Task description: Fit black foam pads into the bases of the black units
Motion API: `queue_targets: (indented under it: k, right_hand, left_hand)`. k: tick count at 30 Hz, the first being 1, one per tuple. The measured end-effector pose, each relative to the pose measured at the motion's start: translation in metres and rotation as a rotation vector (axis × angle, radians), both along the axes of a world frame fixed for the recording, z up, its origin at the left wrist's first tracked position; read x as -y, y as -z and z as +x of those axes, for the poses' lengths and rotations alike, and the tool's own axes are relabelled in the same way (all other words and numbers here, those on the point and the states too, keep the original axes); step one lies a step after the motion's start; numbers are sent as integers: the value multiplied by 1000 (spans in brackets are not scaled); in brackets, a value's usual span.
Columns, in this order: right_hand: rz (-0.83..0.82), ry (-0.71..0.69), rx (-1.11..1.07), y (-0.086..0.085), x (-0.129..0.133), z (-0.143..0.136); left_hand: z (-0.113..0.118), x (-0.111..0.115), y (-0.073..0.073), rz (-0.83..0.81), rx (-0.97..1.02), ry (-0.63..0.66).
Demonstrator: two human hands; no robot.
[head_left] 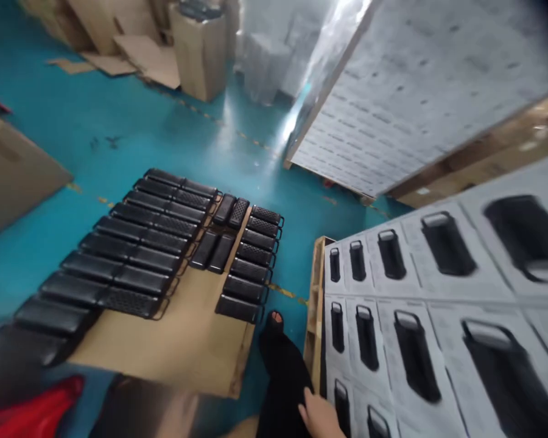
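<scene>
My right hand (320, 416) hangs low at the bottom edge, beside a leg in black trousers (281, 365) and close to the stack of printed white boxes (461, 292). Its visible fingers are slightly bent and apart, and I see nothing held in them. I cannot make out my left hand; a small patch of skin (241, 428) at the bottom edge could be part of an arm. Ahead to the left, rows of black oblong devices with wire handles (150, 228), some with perforated tops, lie on a cardboard-topped pallet (164, 347).
The white boxes stand on a wooden pallet (317, 304) at right. Behind rises a large wrapped stack (415, 91). Cardboard boxes (200, 55) and flat sheets line the back; another carton (13, 170) is at left. Red cloth (41, 410) and a blurred dark shape fill the lower left.
</scene>
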State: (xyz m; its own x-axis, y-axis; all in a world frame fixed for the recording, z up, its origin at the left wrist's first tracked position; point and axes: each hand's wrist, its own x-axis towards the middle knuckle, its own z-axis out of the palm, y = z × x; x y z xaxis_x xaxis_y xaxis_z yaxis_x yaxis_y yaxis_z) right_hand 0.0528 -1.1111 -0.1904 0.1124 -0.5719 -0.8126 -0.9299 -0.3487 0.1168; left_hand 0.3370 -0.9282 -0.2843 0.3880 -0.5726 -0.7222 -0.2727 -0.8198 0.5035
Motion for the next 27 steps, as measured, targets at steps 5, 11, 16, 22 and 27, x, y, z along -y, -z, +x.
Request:
queue_targets:
  k: [5,11,16,22,27]
  right_hand:
    - [80,-381,82,120,179,-18]
    - [76,-669,219,303,320,15]
    - [85,-848,375,405,350,53]
    - [23,-905,386,437,363,49]
    - [-71,-906,355,433,356,51]
  left_hand:
    - [-159,172,87,-22,-101,33]
    - [-242,306,238,200,100,-79]
    - [-244,334,312,361,172,-222]
    - [-232,334,344,262,-22,-341]
    - [-228,319,334,216,-94,-468]
